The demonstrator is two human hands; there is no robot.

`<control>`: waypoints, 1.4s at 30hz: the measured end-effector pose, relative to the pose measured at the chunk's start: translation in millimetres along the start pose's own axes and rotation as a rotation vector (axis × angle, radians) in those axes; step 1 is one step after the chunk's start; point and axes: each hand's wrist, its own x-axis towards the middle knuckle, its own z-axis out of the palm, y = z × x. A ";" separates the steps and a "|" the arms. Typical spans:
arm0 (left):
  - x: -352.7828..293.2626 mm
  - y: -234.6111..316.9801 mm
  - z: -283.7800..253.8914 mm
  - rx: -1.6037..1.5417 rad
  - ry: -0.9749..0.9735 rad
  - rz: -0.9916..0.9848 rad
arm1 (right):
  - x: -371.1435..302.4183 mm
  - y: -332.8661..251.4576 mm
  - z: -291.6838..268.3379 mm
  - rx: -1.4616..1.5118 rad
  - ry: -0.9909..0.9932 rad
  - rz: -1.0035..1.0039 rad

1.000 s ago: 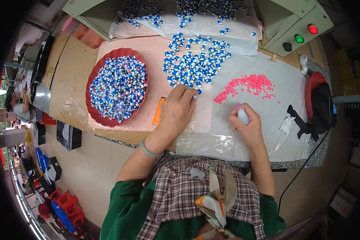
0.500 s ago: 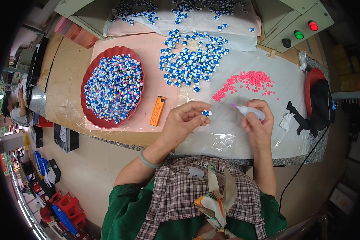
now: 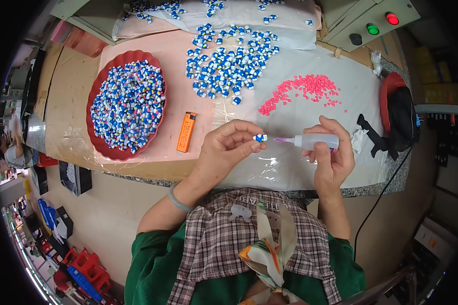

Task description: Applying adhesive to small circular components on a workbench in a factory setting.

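Observation:
Between thumb and fingertips, my left hand pinches a small blue and white figurine. My right hand grips a translucent squeeze bottle with a thin purple nozzle. The bottle lies nearly level, its tip just right of the figurine; whether they touch I cannot tell. Beyond my hands, small pink pieces are strewn on the white sheet. Similar blue and white figurines are spread farther back, and many more fill a red scalloped bowl on the left.
An orange lighter lies between the bowl and my left hand. On the right are a crumpled white tissue, a black strap and a red container with black cloth. A metal housing with lit buttons stands at the back right.
The bottle has turned from slanting to nearly level, and its nozzle has come left and down, close to the figurine. My left hand keeps its pinch. The whole view has shifted slightly.

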 end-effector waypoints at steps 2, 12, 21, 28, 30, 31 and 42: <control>-0.3 -0.5 -0.1 0.011 0.013 -0.012 | -1.2 -2.5 0.2 -0.066 -0.011 -0.036; -0.9 -5.3 -1.2 -0.006 -0.002 -0.019 | -5.1 -4.1 -1.4 -0.322 -0.071 -0.200; -1.5 -7.7 -2.9 -0.028 0.012 -0.051 | -3.1 -7.9 2.1 -0.369 -0.082 -0.246; -1.8 -9.5 -4.5 -0.010 0.005 -0.047 | -0.8 -10.6 4.8 -0.388 -0.091 -0.285; -2.0 -9.8 -4.8 -0.002 0.004 -0.044 | 0.3 -11.8 4.9 -0.417 -0.112 -0.310; -2.2 -9.7 -4.9 -0.002 0.007 -0.050 | 0.5 -12.2 5.0 -0.415 -0.113 -0.309; -0.8 -8.9 -5.8 0.009 -0.002 -0.052 | -1.1 -7.4 -0.3 -0.376 -0.091 -0.243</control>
